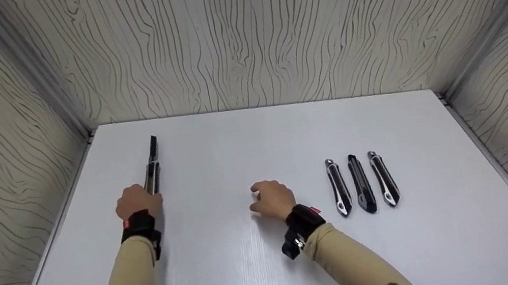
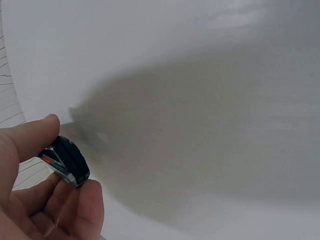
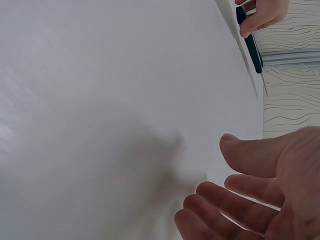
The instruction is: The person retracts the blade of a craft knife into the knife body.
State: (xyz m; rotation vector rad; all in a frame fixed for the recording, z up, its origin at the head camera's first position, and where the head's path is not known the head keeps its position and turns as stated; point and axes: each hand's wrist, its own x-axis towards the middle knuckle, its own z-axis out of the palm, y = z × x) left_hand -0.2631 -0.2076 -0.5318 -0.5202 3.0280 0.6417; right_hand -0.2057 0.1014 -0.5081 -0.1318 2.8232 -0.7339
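Note:
My left hand point(image 1: 139, 202) grips a utility knife point(image 1: 154, 172) at the left of the table, its dark blade point(image 1: 153, 145) extended and pointing to the far edge. In the left wrist view, thumb and fingers pinch the knife's butt end point(image 2: 72, 159). The right wrist view shows the knife point(image 3: 250, 42) from the side, close over the table. Near the table's middle, my right hand point(image 1: 274, 199) hovers with loosely bent fingers, thumb apart from them, holding nothing.
Three more utility knives lie side by side to the right: a silver-and-black one point(image 1: 339, 187), a black one point(image 1: 362, 183) and another silver-and-black one point(image 1: 384, 178). The white table point(image 1: 234, 146) meets wood-patterned panels point(image 1: 236, 37) at the back and sides.

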